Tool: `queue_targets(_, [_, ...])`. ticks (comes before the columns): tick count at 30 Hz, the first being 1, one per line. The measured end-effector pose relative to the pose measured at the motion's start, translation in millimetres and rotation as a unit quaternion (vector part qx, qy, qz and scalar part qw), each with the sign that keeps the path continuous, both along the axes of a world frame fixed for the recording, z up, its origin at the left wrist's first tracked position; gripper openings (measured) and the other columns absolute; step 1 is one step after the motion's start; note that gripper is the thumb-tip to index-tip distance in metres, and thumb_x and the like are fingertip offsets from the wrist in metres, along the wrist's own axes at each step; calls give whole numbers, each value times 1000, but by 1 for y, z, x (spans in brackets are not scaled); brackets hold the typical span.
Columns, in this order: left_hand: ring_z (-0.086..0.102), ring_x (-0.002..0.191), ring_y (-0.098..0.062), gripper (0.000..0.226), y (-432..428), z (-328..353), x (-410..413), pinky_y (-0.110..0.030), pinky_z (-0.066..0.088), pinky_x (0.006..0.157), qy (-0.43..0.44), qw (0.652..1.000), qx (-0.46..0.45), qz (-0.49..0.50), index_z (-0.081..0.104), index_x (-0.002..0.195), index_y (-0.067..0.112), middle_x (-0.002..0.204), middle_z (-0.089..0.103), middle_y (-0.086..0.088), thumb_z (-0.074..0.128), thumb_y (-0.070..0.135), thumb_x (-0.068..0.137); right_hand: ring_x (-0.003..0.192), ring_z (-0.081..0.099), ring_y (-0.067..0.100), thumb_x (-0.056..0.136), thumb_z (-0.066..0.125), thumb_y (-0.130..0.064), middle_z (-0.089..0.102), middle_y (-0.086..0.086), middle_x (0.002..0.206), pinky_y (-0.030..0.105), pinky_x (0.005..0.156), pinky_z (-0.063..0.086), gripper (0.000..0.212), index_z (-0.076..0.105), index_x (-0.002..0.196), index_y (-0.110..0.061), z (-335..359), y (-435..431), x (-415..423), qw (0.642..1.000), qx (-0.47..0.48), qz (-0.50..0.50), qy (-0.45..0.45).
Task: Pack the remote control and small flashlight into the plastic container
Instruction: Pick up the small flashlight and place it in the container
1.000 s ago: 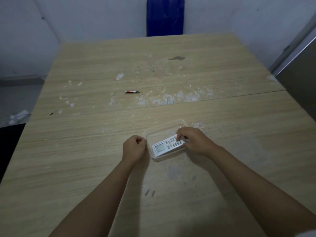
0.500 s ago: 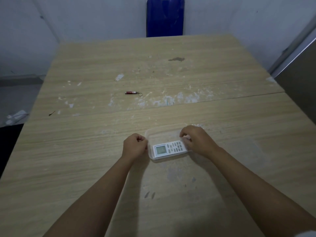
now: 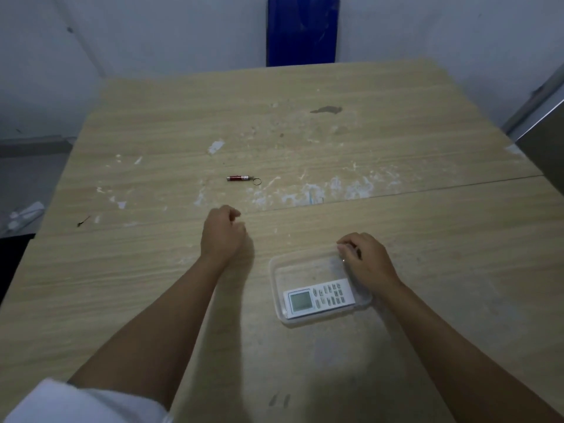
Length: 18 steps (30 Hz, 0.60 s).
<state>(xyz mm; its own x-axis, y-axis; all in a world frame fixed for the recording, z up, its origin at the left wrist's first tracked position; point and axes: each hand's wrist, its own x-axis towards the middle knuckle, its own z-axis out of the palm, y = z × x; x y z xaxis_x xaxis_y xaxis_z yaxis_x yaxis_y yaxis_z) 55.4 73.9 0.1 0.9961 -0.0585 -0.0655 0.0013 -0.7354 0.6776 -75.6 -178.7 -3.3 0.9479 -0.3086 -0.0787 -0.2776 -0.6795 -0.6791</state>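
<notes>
Light wood-grain table [image 3: 305,148] scuffed with white marks, blue chair back [image 3: 302,29] top centre, pale walls [image 3: 152,35], dim light, grey panel [image 3: 546,138] right edge.

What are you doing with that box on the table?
A person is packing things into a clear plastic container. The white remote control already lies inside it. The right hand rests on the container's far right corner. The left hand, loosely curled and empty, is out toward the small red flashlight, which lies farther out on the wooden table, not yet packed.
</notes>
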Motion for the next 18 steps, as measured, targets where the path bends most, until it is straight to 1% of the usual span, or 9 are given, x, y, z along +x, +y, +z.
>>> queue_targets(2, [56, 107, -36, 33, -3, -2, 25, -38, 41, 97, -31, 999, 32, -21, 59, 115, 2, 119, 58, -23, 62, 10, 83, 86, 57, 18, 89, 55, -18, 63, 6, 93, 29, 76, 45, 13, 67, 95, -15, -4, -4, 2, 1000, 2, 15, -9])
queue_targets(4, [50, 116, -39, 37, -4, -4, 49, -39, 33, 102, -73, 993, 79, -53, 54, 122, -2, 126, 54, -26, 57, 13, 88, 84, 57, 16, 89, 56, -17, 63, 4, 91, 27, 75, 44, 13, 67, 95, -14, -6, -6, 4, 999, -3, 30, -18])
queue_targets(6, [44, 126, -43, 41, -7, -10, 73, -40, 28, 108, -100, 985, 119, -79, 50, 128, -4, 135, 49, -29, 52, 14, 92, 82, 56, 15, 89, 57, -17, 63, 4, 89, 26, 74, 45, 11, 67, 93, -13, -8, -7, 7, 999, 2, 37, -25])
queue_targets(9, [32, 139, -40, 45, -9, -15, 98, -42, 26, 116, -87, 979, 151, -107, 44, 136, 0, 146, 39, -28, 46, 18, 95, 78, 56, 13, 88, 58, -16, 62, 4, 86, 21, 69, 44, 10, 67, 91, -14, -8, -8, 11, 998, 12, 42, -38])
queue_targets(11, [40, 133, -40, 42, -14, -18, 104, -47, 35, 111, -75, 975, 167, -129, 48, 133, 3, 141, 47, -26, 43, 20, 95, 73, 54, 8, 87, 59, -16, 62, 2, 84, 15, 66, 41, 9, 67, 90, -14, -11, -11, 10, 998, 9, 45, -45])
queue_targets(13, [50, 119, -41, 36, -16, -18, 103, -49, 45, 98, -86, 970, 173, -145, 57, 124, 5, 127, 58, -24, 44, 19, 94, 72, 52, 5, 87, 60, -15, 62, 2, 83, 12, 64, 39, 9, 67, 90, -15, -14, -13, 10, 998, 8, 46, -48])
queue_targets(14, [52, 114, -41, 34, -16, -18, 101, -48, 48, 93, -91, 971, 172, -139, 60, 121, 6, 121, 60, -24, 45, 19, 93, 72, 53, 7, 87, 60, -15, 63, 2, 83, 12, 65, 39, 8, 68, 90, -15, -15, -13, 10, 998, 7, 45, -47])
queue_targets(16, [51, 109, -41, 29, -15, -18, 96, -47, 47, 85, -90, 975, 169, -113, 64, 115, 7, 114, 60, -24, 51, 16, 90, 74, 54, 10, 87, 60, -16, 63, 4, 84, 10, 65, 39, 9, 67, 90, -15, -16, -13, 9, 998, 11, 43, -48])
queue_targets(18, [52, 107, -40, 25, -14, -19, 88, -45, 46, 82, -81, 979, 162, -96, 65, 108, 6, 110, 60, -23, 55, 9, 85, 76, 54, 12, 87, 59, -16, 64, 5, 85, 10, 66, 39, 9, 67, 90, -14, -15, -13, 9, 998, 14, 43, -47])
